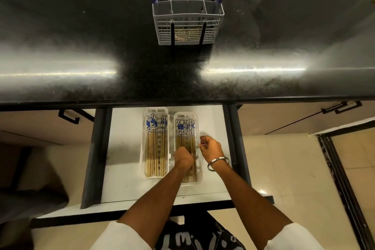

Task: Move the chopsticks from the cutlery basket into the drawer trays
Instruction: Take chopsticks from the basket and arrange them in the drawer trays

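Chopsticks: two batches, both lying flat in the clear drawer trays. One lot sits in the left tray (154,144), the other (185,132) in the right tray (187,148), blue-patterned ends pointing toward the counter.
Left hand (183,158): reaching down over the right tray, fingers curled into the chopsticks there, looks like it's gripping a few, knuckles up.
Right hand (210,146): at the right tray's outer rim, fingers bent and pinching the edge; steel bangle (218,163) on the wrist.
Arms: both stretched forward and down into the open drawer (125,148), nearly parallel.
Cutlery basket (187,15): up on the black countertop (81,46), well apart from the hands, purple handle upright.
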